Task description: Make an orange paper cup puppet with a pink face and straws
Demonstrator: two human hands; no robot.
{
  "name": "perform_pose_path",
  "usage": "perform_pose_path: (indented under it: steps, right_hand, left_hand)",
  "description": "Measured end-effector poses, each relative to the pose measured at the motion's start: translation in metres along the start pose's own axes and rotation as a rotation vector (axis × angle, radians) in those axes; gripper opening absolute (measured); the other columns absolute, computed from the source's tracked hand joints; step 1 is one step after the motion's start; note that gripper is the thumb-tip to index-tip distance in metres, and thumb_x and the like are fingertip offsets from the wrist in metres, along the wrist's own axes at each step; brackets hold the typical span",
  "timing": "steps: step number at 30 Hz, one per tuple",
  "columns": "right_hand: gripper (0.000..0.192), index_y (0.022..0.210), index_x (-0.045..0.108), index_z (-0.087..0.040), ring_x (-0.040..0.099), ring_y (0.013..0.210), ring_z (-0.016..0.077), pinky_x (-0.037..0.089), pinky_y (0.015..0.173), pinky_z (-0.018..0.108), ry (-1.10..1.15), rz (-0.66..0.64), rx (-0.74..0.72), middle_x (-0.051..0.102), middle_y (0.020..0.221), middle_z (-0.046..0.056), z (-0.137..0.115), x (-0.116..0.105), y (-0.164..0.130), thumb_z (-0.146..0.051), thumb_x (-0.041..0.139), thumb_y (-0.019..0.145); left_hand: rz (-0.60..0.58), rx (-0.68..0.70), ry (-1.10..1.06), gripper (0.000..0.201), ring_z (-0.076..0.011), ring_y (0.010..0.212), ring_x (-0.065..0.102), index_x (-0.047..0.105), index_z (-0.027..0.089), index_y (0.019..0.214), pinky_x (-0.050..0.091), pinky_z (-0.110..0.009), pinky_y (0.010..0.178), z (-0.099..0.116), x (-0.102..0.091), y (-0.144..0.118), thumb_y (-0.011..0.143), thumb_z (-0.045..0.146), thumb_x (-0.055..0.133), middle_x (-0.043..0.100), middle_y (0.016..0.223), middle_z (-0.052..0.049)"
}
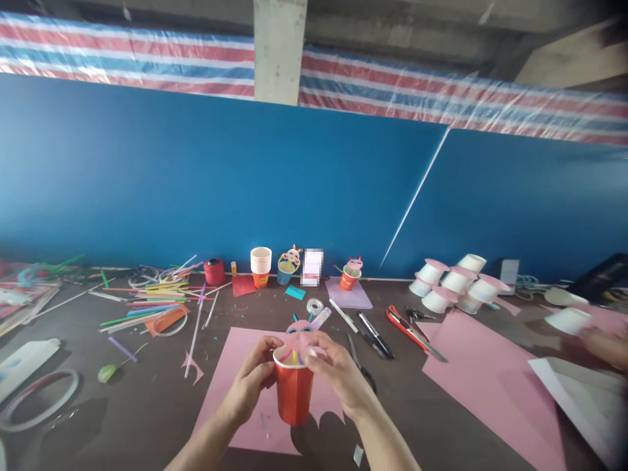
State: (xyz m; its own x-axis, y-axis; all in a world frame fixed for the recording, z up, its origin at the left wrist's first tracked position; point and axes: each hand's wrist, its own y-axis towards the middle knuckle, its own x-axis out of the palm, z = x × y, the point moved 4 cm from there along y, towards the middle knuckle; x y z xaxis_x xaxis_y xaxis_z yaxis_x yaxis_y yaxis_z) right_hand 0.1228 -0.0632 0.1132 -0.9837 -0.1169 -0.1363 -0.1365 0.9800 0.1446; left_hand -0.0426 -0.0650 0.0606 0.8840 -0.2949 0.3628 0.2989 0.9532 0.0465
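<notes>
Both my hands hold a red paper cup (293, 392) above a pink paper sheet (235, 379) on the dark table. My left hand (252, 376) grips the cup's left side near the rim. My right hand (338, 373) rests on the rim's right side, fingers pressing a pink paper face piece (299, 333) with small ears that stands at the cup's top. Coloured strips show inside the rim. A glue stick (321, 318) lies just behind the cup.
Coloured straws (152, 301) litter the left. A cup stack (260, 267), decorated cups (350, 275), tape roll (314, 305), pens (375, 335), a red cutter (407, 327), scissors (360, 366) and white cups (456, 281) lie behind. Large pink sheets (485, 379) sit right, where another person's hand (608, 343) works.
</notes>
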Motion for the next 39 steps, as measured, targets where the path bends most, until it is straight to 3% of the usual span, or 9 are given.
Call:
perform_pose_path:
  steps: [3,6,12,15,19,25,29,31,39]
  right_hand:
    - [0.023,0.087,0.068,-0.021,0.051,0.106,0.0270,0.035,0.091,0.044,0.054,-0.220,0.019,0.061,0.108,0.007,0.001,0.010,0.007,-0.037,0.066,0.070]
    - [0.024,0.091,0.068,-0.022,0.051,0.106,0.0263,0.034,0.093,0.043,0.108,-0.351,0.038,0.063,0.105,0.006,0.003,0.015,0.011,-0.035,0.065,0.071]
    - [0.026,0.086,0.070,-0.017,0.058,0.093,0.0227,0.042,0.085,0.036,0.222,-0.377,0.150,0.066,0.095,0.006,0.019,0.022,0.019,-0.038,0.065,0.072]
    - [0.032,0.093,0.068,-0.018,0.060,0.090,0.0215,0.043,0.083,0.035,0.311,-0.422,0.183,0.066,0.093,0.006,0.025,0.029,0.019,-0.036,0.069,0.068]
    - [0.040,0.101,0.064,-0.018,0.060,0.090,0.0229,0.044,0.083,0.037,0.292,-0.291,0.182,0.067,0.092,0.007,0.037,0.030,0.020,-0.034,0.072,0.064]
    - [0.012,0.074,0.069,-0.017,0.059,0.093,0.0224,0.044,0.084,0.034,0.126,-0.031,-0.001,0.065,0.097,0.007,0.050,0.035,0.023,-0.027,0.067,0.068]
    - [0.010,0.078,0.067,-0.018,0.062,0.086,0.0203,0.047,0.079,0.031,0.093,0.038,-0.055,0.066,0.090,0.006,0.050,0.038,0.023,-0.023,0.063,0.071]
    - [0.012,0.081,0.067,-0.018,0.062,0.085,0.0195,0.048,0.078,0.030,0.086,0.055,-0.056,0.067,0.089,0.005,0.050,0.037,0.024,-0.022,0.062,0.071]
    - [0.012,0.079,0.070,-0.021,0.061,0.089,0.0190,0.046,0.082,0.031,-0.080,-0.038,-0.120,0.067,0.093,0.004,0.043,0.033,0.027,-0.019,0.061,0.071]
  left_hand:
    - [-0.006,-0.035,0.044,0.029,-0.0072,0.052,0.033,0.050,0.020,0.098,0.026,-0.021,0.050,0.000,-0.006,-0.001,0.071,0.012,0.043,0.043,0.065,0.004]
    - [-0.008,-0.041,0.099,0.028,-0.0069,0.051,0.033,0.050,0.019,0.097,0.025,-0.020,0.049,-0.002,-0.016,0.000,0.070,0.012,0.044,0.043,0.064,0.005]
    - [-0.031,-0.012,0.114,0.027,-0.0067,0.053,0.038,0.048,0.020,0.099,0.029,-0.020,0.050,-0.011,-0.025,0.003,0.073,0.016,0.049,0.048,0.070,0.003]
    - [0.007,0.017,0.171,0.023,-0.0074,0.057,0.042,0.048,0.021,0.098,0.031,-0.020,0.051,-0.011,-0.025,0.004,0.076,0.019,0.051,0.051,0.078,0.002]
    - [0.104,0.007,0.304,0.015,-0.0096,0.061,0.047,0.049,0.019,0.092,0.036,-0.022,0.053,-0.016,-0.027,0.007,0.079,0.027,0.051,0.052,0.083,-0.001]
    - [0.120,-0.071,0.529,0.020,-0.0106,0.050,0.042,0.055,0.016,0.075,0.031,-0.023,0.049,-0.030,-0.029,0.010,0.082,0.033,0.045,0.048,0.055,0.004]
    - [0.057,0.037,0.525,0.014,-0.0135,0.064,0.049,0.056,0.017,0.083,0.036,-0.024,0.059,-0.018,-0.024,0.003,0.080,0.028,0.048,0.057,0.071,0.000]
    - [-0.002,0.087,0.536,0.015,-0.0157,0.072,0.052,0.056,0.017,0.088,0.039,-0.025,0.065,-0.015,-0.022,0.000,0.077,0.027,0.054,0.059,0.079,-0.002]
    - [0.043,0.135,0.659,0.022,-0.0164,0.070,0.053,0.061,0.015,0.088,0.040,-0.025,0.061,-0.026,-0.029,0.005,0.073,0.031,0.060,0.060,0.078,-0.005]
